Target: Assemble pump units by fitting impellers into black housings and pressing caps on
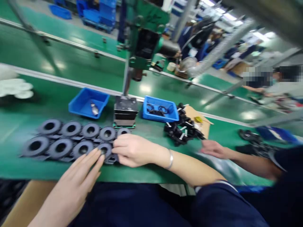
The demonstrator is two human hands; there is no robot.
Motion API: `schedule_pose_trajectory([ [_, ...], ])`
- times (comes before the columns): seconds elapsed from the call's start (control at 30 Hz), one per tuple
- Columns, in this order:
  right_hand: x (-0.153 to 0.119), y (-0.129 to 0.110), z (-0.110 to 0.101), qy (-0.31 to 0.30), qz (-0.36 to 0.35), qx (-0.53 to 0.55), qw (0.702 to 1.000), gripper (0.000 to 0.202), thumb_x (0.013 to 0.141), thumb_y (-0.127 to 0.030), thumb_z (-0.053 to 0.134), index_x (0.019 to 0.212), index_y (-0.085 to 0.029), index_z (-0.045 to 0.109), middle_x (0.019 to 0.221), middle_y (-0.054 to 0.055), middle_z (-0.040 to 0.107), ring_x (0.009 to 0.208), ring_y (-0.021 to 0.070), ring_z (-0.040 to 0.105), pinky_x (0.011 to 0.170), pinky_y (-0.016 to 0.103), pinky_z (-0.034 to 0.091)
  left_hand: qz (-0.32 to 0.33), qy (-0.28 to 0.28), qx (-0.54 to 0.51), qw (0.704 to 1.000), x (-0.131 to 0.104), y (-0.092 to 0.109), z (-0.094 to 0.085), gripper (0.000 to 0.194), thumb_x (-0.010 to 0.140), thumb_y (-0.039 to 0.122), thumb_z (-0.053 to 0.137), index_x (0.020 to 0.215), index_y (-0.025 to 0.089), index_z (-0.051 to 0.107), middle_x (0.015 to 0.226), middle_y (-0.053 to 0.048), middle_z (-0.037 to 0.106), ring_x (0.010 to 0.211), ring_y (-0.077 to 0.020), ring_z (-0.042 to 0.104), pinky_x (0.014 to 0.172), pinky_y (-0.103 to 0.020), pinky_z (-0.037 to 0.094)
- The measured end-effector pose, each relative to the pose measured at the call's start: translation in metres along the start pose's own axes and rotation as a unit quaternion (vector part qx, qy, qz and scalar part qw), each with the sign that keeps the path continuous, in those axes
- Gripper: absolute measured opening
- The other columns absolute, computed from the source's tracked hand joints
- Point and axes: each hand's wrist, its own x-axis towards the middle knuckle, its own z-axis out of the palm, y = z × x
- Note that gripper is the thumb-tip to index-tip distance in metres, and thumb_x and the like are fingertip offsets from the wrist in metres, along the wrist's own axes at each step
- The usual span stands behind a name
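Two rows of black plastic parts with round, ring-shaped tops (60,148) lie side by side on the green bench. My left hand (73,186) reaches in from the lower left with its fingers stretched out, the tips touching a ring-topped part (104,148) near the right end of the front row. My right hand (132,150) is at the right end of the rows, fingers curled and closed against the edge of a ring-topped part there. Its fingertips are partly hidden. Just behind that end stands the black block (125,108) of a green bench machine (145,41).
Behind the rows are a blue bin (88,102) with a small shiny object and another blue bin (160,109) holding black rings. Black parts with white strips (182,129) are piled by cardboard (199,118). A co-worker's hand (214,148) rests at right near clear plastic.
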Motion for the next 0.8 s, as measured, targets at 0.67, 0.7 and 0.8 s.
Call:
schedule_pose_trajectory([
  [0.67,0.014,-0.044,-0.005,0.101,0.144,0.387,0.905,0.025,0.088,-0.034,0.072,0.101,-0.014,0.066,0.082,0.001,0.06,0.07,0.0095,0.053,0.068,0.023,0.048,-0.182,0.088,-0.051,0.978,0.049,0.017,-0.028,0.044,0.1,0.011,0.046,0.143,0.014,0.046,0.103,-0.009,0.071,0.093,-0.0169,0.07,0.083,-0.025,0.059],
  [0.7,0.016,-0.047,-0.004,0.094,0.152,0.413,0.893,0.022,0.088,-0.035,0.072,0.094,-0.014,0.066,0.079,0.0,0.059,0.069,0.0085,0.053,0.067,0.022,0.047,-0.182,0.083,-0.06,0.978,0.054,0.018,-0.027,0.043,0.101,0.013,0.045,0.144,0.014,0.045,0.098,-0.008,0.072,0.087,-0.0156,0.071,0.079,-0.023,0.059],
  [0.8,0.016,-0.05,-0.002,0.107,0.202,0.455,0.861,0.021,0.09,-0.03,0.07,0.078,-0.015,0.063,0.073,-0.002,0.058,0.067,0.0074,0.051,0.065,0.02,0.044,-0.158,0.074,-0.073,0.982,0.063,0.02,-0.018,0.043,0.102,0.016,0.043,0.145,0.015,0.042,0.107,-0.01,0.073,0.092,-0.0158,0.073,0.081,-0.022,0.059],
])
